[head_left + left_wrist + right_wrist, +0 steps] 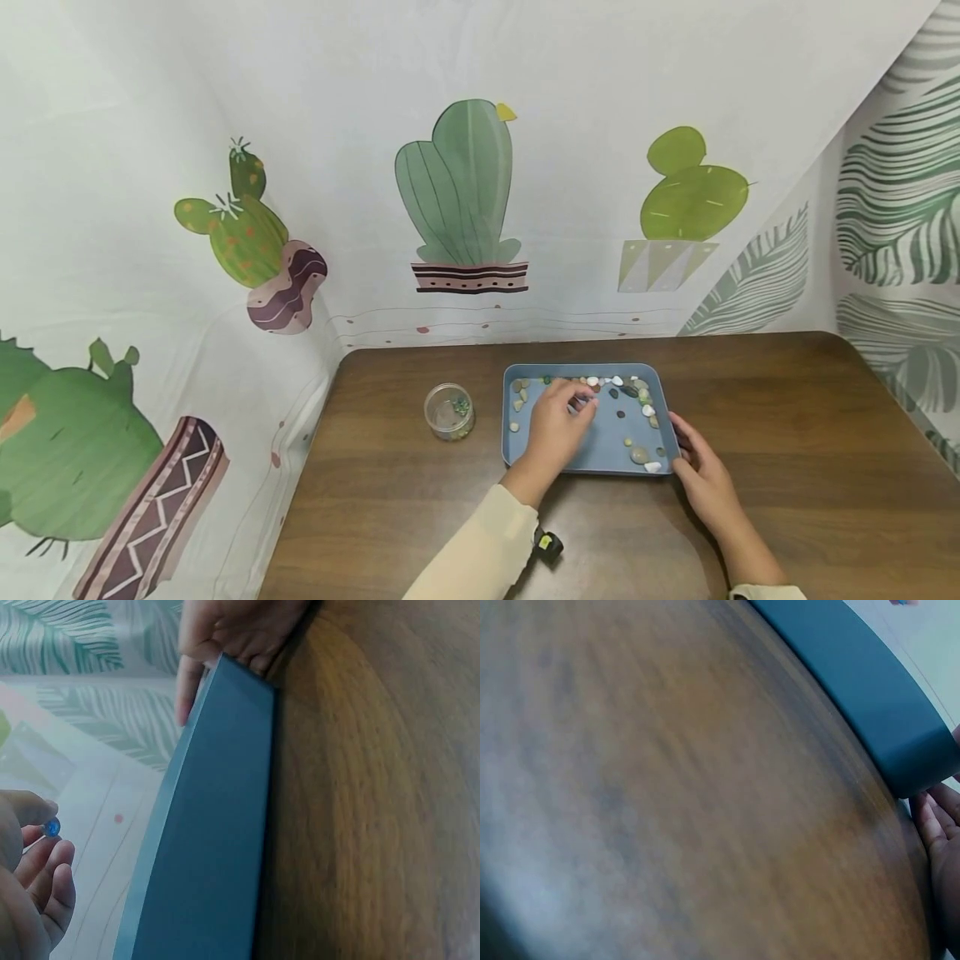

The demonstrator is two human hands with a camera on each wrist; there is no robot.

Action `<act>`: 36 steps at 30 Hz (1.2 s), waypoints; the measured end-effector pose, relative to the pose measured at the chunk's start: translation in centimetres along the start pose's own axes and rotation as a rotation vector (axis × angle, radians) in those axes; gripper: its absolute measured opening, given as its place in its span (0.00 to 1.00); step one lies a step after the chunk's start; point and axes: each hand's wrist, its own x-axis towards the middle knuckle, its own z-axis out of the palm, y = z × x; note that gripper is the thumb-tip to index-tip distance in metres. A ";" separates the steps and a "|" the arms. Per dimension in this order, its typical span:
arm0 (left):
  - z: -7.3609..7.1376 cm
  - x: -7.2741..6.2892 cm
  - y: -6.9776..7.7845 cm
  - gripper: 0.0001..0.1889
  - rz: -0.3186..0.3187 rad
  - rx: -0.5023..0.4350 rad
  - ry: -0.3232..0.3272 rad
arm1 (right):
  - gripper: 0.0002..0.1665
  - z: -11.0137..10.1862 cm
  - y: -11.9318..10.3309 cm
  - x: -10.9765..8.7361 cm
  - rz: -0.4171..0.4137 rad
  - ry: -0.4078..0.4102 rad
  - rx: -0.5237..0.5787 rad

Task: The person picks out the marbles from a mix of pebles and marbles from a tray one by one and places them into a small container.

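A blue rectangular tray (600,433) holds several pebbles along its sides, white, green, brown and dark. Over its middle, my left hand (558,421) pinches a small round blue marble (52,826) between thumb and fingertip. The left wrist view shows the remaining fingers loosely bent. My right hand (703,471) grips the tray at its front right corner, thumb near the front and fingers along the right side. Left of the tray stands a round clear jar (450,411) with small green and blue marbles at the bottom.
The brown wooden table (390,517) lies under everything. A white cloth with printed cacti (465,192) hangs behind it. A black strap device (548,546) sits at my left wrist.
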 end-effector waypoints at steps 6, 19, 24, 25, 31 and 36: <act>-1.6 -1.0 -0.9 0.04 -0.009 -0.010 0.075 | 0.40 0.0 -0.1 0.0 -0.001 0.002 0.002; -5.9 -2.4 -3.4 0.05 0.043 -0.054 0.241 | 0.40 0.1 0.1 0.0 -0.015 0.008 -0.007; -7.6 -2.6 -4.2 0.05 0.009 -0.013 0.282 | 0.40 0.0 0.2 0.1 -0.017 0.004 -0.005; -7.9 -2.6 -4.4 0.05 0.006 -0.005 0.295 | 0.40 0.1 0.2 0.1 -0.021 0.004 -0.003; -10.0 -2.8 -5.2 0.05 -0.001 0.010 0.363 | 0.40 0.1 0.2 0.1 -0.041 0.008 0.009; -11.4 -2.9 -6.2 0.05 0.011 0.058 0.414 | 0.40 0.1 0.1 0.0 -0.019 0.004 0.007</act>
